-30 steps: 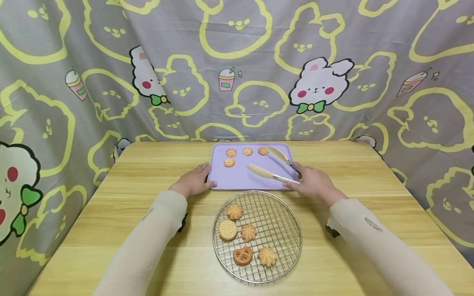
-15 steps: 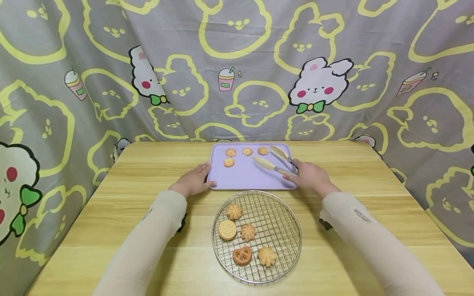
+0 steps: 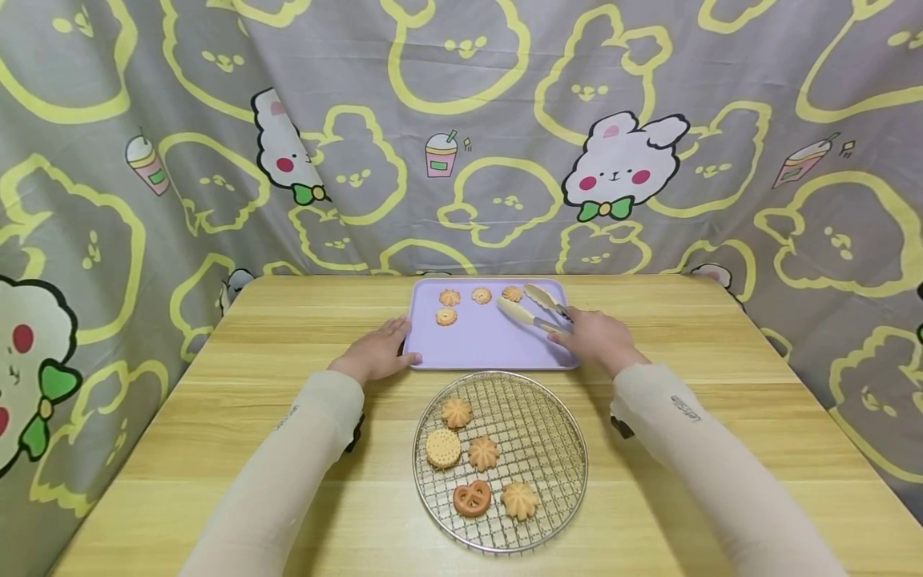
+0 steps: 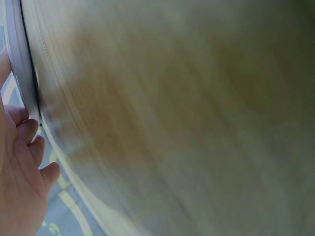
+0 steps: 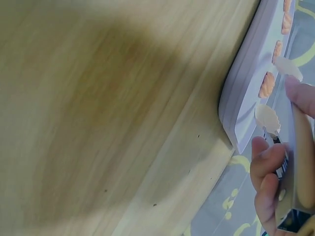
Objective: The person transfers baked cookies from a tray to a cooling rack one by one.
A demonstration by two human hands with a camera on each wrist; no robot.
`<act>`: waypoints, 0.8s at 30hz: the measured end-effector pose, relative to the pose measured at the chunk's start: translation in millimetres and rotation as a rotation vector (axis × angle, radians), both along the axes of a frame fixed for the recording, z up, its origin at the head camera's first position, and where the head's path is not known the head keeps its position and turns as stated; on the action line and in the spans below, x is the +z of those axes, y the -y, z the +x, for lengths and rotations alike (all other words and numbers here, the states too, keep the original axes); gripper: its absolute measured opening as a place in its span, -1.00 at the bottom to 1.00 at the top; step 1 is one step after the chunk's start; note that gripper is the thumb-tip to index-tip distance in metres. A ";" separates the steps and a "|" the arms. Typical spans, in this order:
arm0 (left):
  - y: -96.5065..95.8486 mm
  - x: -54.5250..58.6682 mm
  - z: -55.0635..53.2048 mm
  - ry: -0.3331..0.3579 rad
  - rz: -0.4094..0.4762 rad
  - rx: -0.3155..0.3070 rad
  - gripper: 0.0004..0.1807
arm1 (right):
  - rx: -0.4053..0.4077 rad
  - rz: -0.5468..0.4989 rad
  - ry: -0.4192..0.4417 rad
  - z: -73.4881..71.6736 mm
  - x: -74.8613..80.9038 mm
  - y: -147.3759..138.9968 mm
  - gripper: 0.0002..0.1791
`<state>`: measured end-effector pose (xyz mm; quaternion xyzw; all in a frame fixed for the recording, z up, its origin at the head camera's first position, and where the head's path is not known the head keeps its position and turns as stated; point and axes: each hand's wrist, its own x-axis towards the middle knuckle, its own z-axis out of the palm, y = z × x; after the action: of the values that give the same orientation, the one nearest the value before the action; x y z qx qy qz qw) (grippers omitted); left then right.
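Note:
My right hand [image 3: 598,336] holds food tongs [image 3: 525,316] with cream-coloured tips over the right side of a lilac tray [image 3: 469,349]. The tongs' tips stand apart, one on each side of a swirled cookie [image 3: 512,293] in the back row. In the right wrist view the fingers curl around the metal handle [image 5: 290,196], with the tips near the cookie [image 5: 267,84]. My left hand [image 3: 375,353] holds the tray's left edge, thumb over the front corner and fingers along the side. In the left wrist view its fingertips meet the rim [image 4: 29,73].
Three more cookies [image 3: 449,297] lie on the tray's left half. In front stands a round wire rack [image 3: 548,425] bearing several cookies [image 3: 483,453], one of them pretzel-shaped [image 3: 472,498]. A patterned curtain [image 3: 461,192] hangs behind the wooden table [image 3: 252,336].
My right hand has moved slightly left and away from me, bringing the tongs around the swirled cookie; the tips have drawn closer together. My left hand stays at the tray.

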<state>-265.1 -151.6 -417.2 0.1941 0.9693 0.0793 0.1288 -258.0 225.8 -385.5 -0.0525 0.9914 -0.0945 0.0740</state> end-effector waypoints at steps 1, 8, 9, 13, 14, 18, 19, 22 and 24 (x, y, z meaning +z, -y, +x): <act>-0.1 0.0 -0.1 -0.002 -0.002 -0.003 -0.11 | -0.003 0.002 0.003 -0.3 -0.1 1.0 -0.07; -0.2 0.0 -0.5 -0.012 -0.007 -0.013 -0.11 | -0.028 0.006 0.020 -1.9 -2.4 6.8 -0.09; -0.2 0.2 -0.4 -0.012 -0.007 -0.012 -0.11 | -0.029 0.004 0.020 -2.2 -2.6 7.5 -0.10; -0.6 1.1 0.2 -0.010 -0.004 -0.013 -0.11 | -0.040 -0.003 0.017 -3.1 -2.5 9.8 -0.11; -0.7 1.2 0.4 -0.010 -0.005 -0.012 -0.11 | -0.043 -0.002 0.017 -3.3 -2.5 10.1 -0.12; -0.8 1.3 0.8 -0.009 -0.001 -0.012 -0.11 | -0.049 0.008 0.021 -4.6 -3.1 10.9 -0.13; -0.8 1.3 0.9 -0.008 0.000 -0.012 -0.11 | -0.046 0.009 0.020 -5.0 -3.2 11.2 -0.13; -1.0 1.4 1.1 -0.007 0.001 -0.012 -0.11 | -0.037 0.016 0.006 -6.0 -3.4 12.4 -0.16; -1.3 1.5 1.1 -0.008 0.002 -0.013 -0.12 | -0.033 0.016 -0.003 -6.4 -3.3 13.2 -0.18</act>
<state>-264.1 -150.3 -415.7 0.2008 0.9684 0.0786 0.1254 -264.4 212.5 -388.8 -0.0354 0.9930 -0.0875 0.0714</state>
